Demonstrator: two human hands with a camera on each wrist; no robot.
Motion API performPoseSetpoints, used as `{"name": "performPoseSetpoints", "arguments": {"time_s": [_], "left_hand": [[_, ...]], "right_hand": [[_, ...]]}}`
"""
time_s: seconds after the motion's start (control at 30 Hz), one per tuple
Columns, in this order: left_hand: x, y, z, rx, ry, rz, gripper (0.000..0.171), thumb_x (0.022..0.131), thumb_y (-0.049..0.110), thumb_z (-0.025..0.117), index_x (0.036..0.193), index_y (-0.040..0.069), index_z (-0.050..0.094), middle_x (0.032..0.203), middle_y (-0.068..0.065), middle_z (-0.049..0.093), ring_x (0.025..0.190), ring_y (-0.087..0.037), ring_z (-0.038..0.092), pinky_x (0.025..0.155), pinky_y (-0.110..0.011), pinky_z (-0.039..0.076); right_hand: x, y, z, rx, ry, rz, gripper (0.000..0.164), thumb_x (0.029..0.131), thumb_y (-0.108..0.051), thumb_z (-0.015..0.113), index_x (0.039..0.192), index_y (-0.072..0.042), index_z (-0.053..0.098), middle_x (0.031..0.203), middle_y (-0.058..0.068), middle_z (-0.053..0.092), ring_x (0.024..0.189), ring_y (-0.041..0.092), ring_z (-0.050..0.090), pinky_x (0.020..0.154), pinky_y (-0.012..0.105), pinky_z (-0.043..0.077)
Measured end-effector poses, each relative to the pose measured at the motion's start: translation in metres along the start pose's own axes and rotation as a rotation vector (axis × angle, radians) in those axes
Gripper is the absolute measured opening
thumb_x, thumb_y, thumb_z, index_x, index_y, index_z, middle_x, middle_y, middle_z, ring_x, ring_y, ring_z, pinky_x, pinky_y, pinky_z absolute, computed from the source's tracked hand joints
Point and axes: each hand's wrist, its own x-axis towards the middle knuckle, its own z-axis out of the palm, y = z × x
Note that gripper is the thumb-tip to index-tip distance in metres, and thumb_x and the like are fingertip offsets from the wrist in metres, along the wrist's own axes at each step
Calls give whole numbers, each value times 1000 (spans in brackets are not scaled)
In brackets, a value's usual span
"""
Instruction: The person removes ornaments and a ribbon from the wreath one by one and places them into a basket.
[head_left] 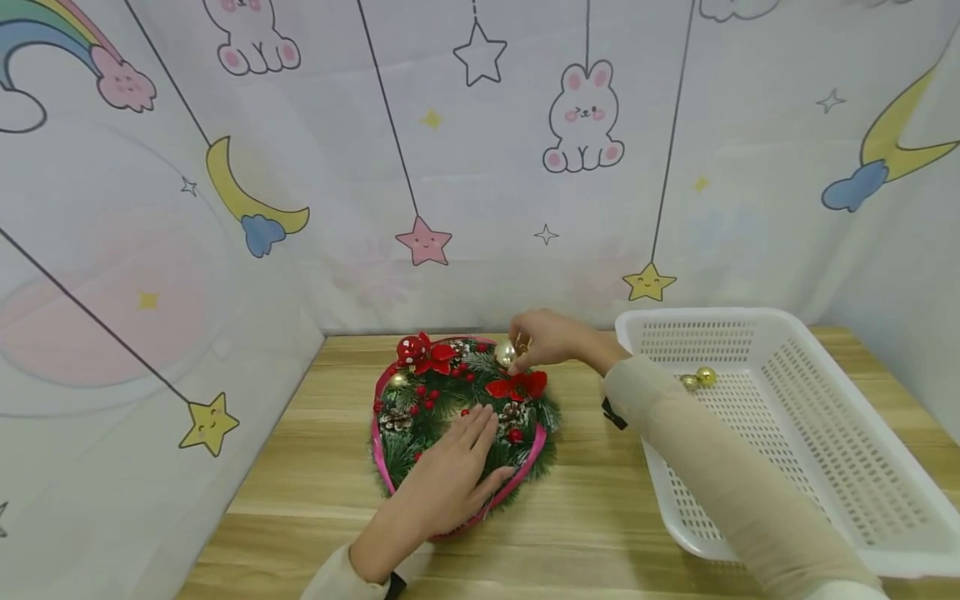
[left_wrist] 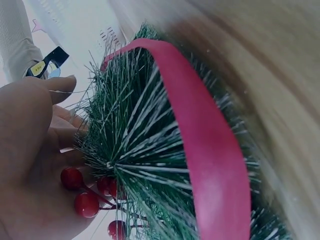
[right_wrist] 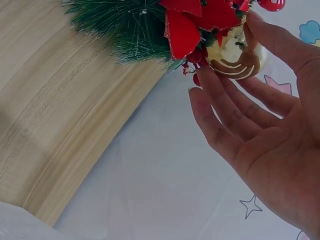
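A green Christmas wreath lies on the wooden table, trimmed with a pink ribbon, red berries, pine cones and red poinsettia flowers. At its upper right edge my right hand holds a shiny gold bauble between thumb and fingers, close beside a red flower. My left hand lies flat over the lower middle of the wreath, fingers straight, pressing on the greenery. A red bauble and a smaller gold bauble sit on the wreath's upper left.
To the right stands a white plastic basket with perforated walls, under my right forearm. Inside it are gold baubles near the back left corner. A printed cloth hangs behind the table and along its left side.
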Motion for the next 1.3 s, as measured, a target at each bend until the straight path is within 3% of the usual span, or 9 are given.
{"name": "performPoseSetpoints", "arguments": {"time_s": [0.3,0.53,0.77,0.97,1.3], "left_hand": [[0,-5,-6,-33,-31,18,71,109,47,53,159,-2,41,168,-22,38,157,-35,39,124,-48,43],[0,-9,-7,-33,-52,30,71,109,46,54,160,-1,40,168,-20,39,158,-34,37,125,-48,42],[1,-11,-8,-45,-69,27,70,109,43,56,160,-2,39,168,-20,40,159,-35,36,125,-49,41],[2,-12,-8,-47,-70,22,71,108,44,56,161,-1,39,168,-19,40,159,-35,36,125,-49,42],[1,-11,-9,-46,-84,21,70,108,42,58,161,0,40,168,-19,40,159,-35,37,125,-48,42]], "right_hand": [[1,4,2,31,38,-12,41,96,-35,78,121,-4,68,126,17,74,120,34,70,101,49,60],[1,7,1,63,73,-15,47,100,-36,72,130,0,63,129,20,73,122,38,69,104,53,58],[3,11,1,65,124,-12,43,101,-37,70,124,-1,66,125,19,74,115,35,71,99,52,60],[4,15,2,104,159,32,46,102,-36,69,127,2,65,123,20,74,113,35,71,98,51,60],[5,23,2,177,214,144,55,106,-41,60,137,4,62,138,25,66,126,41,66,103,55,58]]}}
